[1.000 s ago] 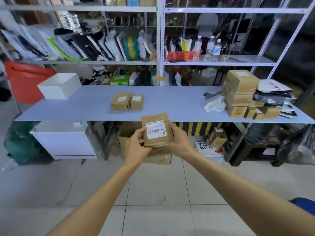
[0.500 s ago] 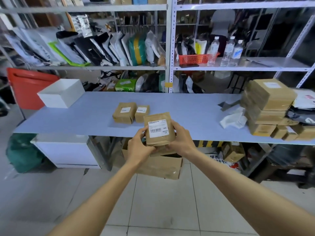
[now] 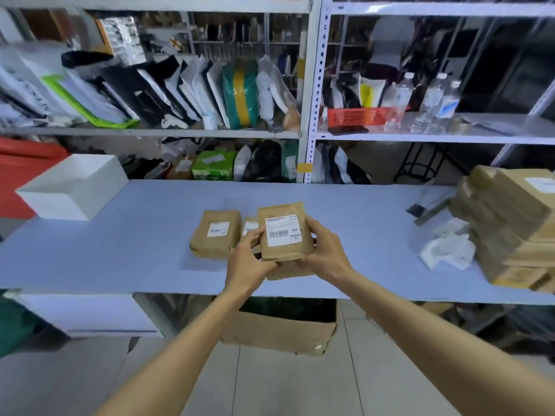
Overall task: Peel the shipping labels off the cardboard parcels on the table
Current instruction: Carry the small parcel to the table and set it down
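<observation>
I hold a small brown cardboard parcel point(image 3: 285, 253) upright over the front of the grey table point(image 3: 120, 253). A white shipping label point(image 3: 281, 231) with a barcode faces me on it. My left hand point(image 3: 247, 261) grips the parcel's left edge, thumb by the label's lower left corner. My right hand point(image 3: 326, 250) grips its right side. Two more labelled parcels lie on the table behind: a larger parcel point(image 3: 216, 234) and a smaller parcel point(image 3: 250, 227), partly hidden by the held one.
A stack of brown parcels point(image 3: 510, 223) fills the table's right end, with crumpled white paper point(image 3: 447, 247) beside it. A white open box point(image 3: 72, 187) sits at the left end. An open carton point(image 3: 279, 328) stands on the floor under the table. Shelves of mailers rise behind.
I have stepped closer to the table. The held parcel moved from above the floor to above the table's front edge. Both hands keep their grip.
</observation>
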A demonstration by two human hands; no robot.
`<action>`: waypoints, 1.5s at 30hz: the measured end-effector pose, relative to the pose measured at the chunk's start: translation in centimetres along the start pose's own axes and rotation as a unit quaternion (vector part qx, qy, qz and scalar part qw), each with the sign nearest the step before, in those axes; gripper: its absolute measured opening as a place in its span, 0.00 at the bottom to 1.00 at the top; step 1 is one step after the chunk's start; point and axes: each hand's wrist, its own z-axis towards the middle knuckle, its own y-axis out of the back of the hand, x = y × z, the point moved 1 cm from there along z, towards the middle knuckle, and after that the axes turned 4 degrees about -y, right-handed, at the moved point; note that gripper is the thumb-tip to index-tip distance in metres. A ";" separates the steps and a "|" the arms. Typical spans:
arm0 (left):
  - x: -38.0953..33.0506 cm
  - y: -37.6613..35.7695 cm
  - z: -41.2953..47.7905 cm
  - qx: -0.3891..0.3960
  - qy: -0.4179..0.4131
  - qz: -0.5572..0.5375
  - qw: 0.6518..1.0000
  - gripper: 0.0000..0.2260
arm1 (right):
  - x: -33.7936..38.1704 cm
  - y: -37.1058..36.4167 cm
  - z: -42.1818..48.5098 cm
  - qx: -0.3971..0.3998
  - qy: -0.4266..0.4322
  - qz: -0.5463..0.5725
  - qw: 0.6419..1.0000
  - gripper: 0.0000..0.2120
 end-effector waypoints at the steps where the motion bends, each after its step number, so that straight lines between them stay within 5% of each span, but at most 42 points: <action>1: 0.3 -0.1 1.3 0.003 0.002 -0.003 1.000 0.33 | -0.1 -0.1 1.0 -0.006 -0.005 0.004 1.000 0.37; 26: 5.6 -8.4 25.2 0.057 0.047 0.005 0.997 0.33 | -7.7 3.0 25.0 0.054 -0.061 0.008 0.997 0.40; 33: 9.3 -9.6 25.9 0.083 0.070 0.003 0.994 0.33 | -11.2 1.1 25.9 0.100 -0.105 0.022 0.989 0.40; 38: 13.2 -11.5 24.0 0.115 0.084 0.019 0.990 0.34 | -15.3 -1.6 24.6 0.104 -0.169 0.029 0.980 0.29; 45: 17.4 -12.8 21.0 0.144 0.105 0.022 0.984 0.37 | -18.9 -4.5 22.6 0.124 -0.191 0.021 0.974 0.31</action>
